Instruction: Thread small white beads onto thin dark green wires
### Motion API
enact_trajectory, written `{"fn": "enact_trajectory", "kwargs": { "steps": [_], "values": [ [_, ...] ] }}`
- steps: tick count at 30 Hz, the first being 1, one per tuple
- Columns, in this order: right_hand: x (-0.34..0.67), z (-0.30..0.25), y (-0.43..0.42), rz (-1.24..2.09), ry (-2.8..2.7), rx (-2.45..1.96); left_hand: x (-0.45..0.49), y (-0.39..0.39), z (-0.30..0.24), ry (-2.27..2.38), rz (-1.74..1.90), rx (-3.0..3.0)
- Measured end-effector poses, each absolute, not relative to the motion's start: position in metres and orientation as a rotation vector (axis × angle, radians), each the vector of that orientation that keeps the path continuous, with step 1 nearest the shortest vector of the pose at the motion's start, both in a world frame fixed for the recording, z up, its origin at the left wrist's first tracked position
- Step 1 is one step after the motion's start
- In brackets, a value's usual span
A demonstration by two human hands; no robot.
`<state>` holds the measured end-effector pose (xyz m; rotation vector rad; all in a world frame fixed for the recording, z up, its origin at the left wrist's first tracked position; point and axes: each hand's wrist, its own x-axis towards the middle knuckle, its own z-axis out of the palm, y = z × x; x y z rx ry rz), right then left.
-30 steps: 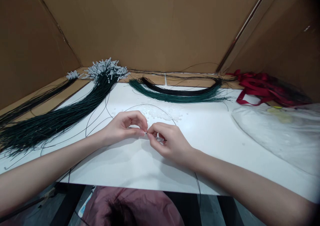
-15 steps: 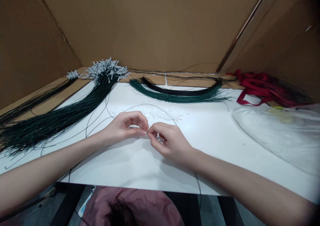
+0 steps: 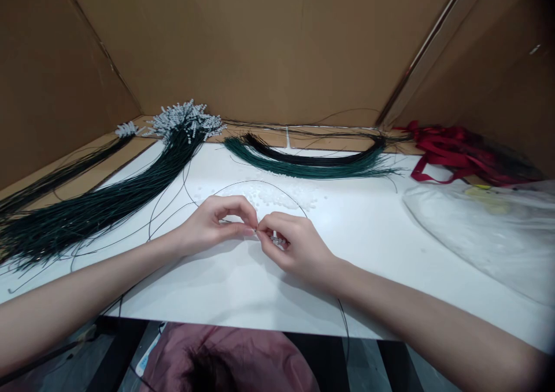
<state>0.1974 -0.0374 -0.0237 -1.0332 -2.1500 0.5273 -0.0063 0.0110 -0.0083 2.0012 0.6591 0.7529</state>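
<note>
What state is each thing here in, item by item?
Right hand: closed on a beaded strand
Beaded strand: held, partly hidden
Left hand: thumb and forefinger close together, grip unclear
White beads: loose, scattered
Large wire bundle: bead-tipped, lying gathered
Small wire bundle: bead-tipped, lying gathered
Green wires: bundled, curved
Black wires: bundled, curved
Red ribbon: loosely heaped
Clear plastic bag: lying slack

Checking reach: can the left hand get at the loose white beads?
Probably yes: the loose white beads lie just beyond the left hand, only a thin wire arching across, though that hand seems busy pinching.
</note>
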Motion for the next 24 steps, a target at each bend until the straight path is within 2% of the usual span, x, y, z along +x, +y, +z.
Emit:
{"fn": "enact_trajectory", "kwargs": {
  "steps": [19,24],
  "values": [
    [0.1979,-0.0268,-0.0366,0.546,-2.179,-1.023,0.0014,0.0032,-0.0092,0.822,0.790,2.130],
    [0.1980,-0.0229,-0.0360,0.597,-2.094,-1.029,-0.0010,0.0038,-0.0098,0.790,0.901,2.233]
  ]
}}
